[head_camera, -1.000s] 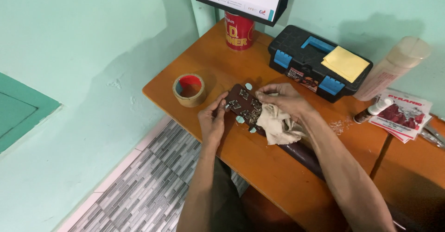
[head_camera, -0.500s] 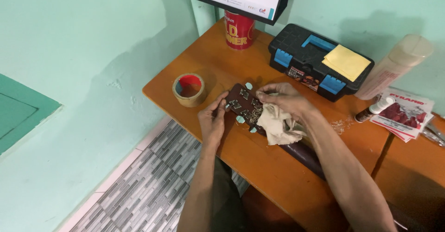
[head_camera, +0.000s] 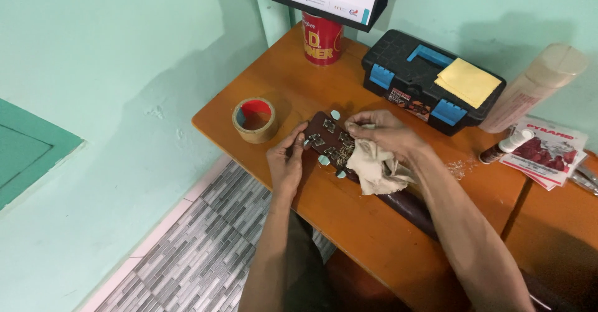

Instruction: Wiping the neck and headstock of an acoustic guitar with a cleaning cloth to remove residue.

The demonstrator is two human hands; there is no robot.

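Table (head_camera: pixel 374 237): orange-brown wood, bearing all below.
Guitar headstock (head_camera: pixel 328 139): mid-table, likely rigid; tuners probably delicate, edges likely safest to grip.
Cloth (head_camera: pixel 372 167): cream, soft, light.
Left hand (head_camera: pixel 285 162): clasped on headstock's near-left edge.
Right hand (head_camera: pixel 383 134): pinching cloth against tuners.

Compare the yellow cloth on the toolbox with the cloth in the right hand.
The yellow cloth lies flat and folded on the black toolbox, untouched. The beige cloth is crumpled, held by the right hand against the guitar headstock. One is bright yellow, the other dull off-white. Both are soft rags.
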